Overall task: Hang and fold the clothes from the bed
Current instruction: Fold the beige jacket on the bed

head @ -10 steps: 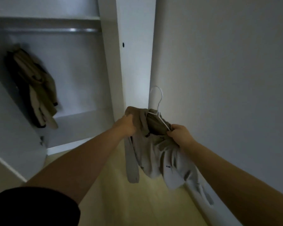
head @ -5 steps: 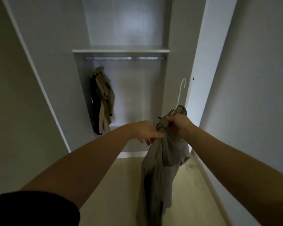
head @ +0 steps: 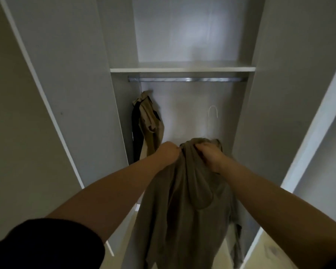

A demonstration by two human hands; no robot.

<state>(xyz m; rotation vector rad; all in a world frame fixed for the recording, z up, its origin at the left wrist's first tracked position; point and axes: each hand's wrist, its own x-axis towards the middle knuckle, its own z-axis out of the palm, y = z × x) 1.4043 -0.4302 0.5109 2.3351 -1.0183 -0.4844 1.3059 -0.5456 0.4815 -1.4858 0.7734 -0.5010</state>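
Khaki garment (head: 182, 210) hangs below left hand (head: 168, 152), right hand (head: 209, 157); both grips clench its top.

Rail (head: 186, 80): above and beyond the left hand (head: 168, 152) and right hand (head: 209, 155), open span rightward.
Shelf (head: 182, 69): just over the rail, capping headroom.
Hung clothes (head: 149, 121): up-left of the left hand, against the left panel (head: 122, 123).
Right panel (head: 241, 123): right of the right hand.
Held garment (head: 182, 210): fills the room below both hands.

A black short sleeve (head: 43, 245) on the left arm (head: 109, 193), both forearms bare.
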